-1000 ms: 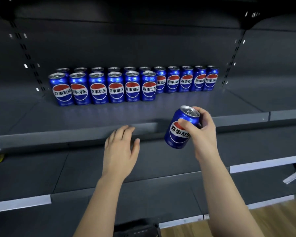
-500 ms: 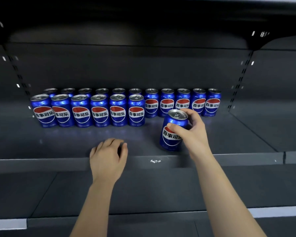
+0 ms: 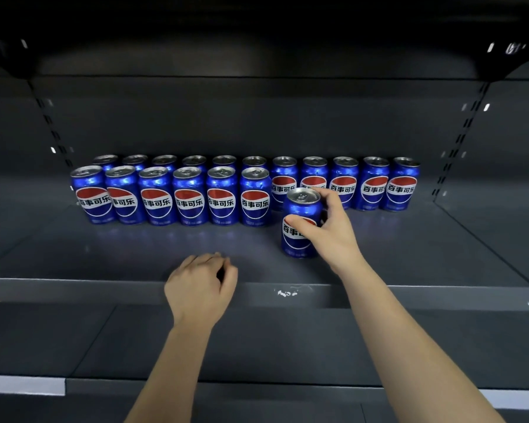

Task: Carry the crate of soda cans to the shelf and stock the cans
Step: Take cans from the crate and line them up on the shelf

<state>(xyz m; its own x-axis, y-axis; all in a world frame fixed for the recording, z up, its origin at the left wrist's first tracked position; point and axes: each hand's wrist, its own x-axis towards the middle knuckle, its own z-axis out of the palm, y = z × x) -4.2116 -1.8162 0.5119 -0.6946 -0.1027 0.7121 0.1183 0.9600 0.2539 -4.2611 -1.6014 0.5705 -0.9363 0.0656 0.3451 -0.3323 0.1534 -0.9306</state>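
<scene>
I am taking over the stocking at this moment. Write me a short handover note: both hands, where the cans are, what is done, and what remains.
Right hand grips a blue Pepsi can, upright, low at the shelf, nearer than the front row and just past its right end. Whether it is set down yet, I cannot tell.
Left hand holds nothing, with fingers loosely curled, at the shelf's front edge.
Done: back row of eleven cans and front row of six.
Left: probably slide this can in beside the sixth front can, then fill the row. The crate is not in view.
</scene>
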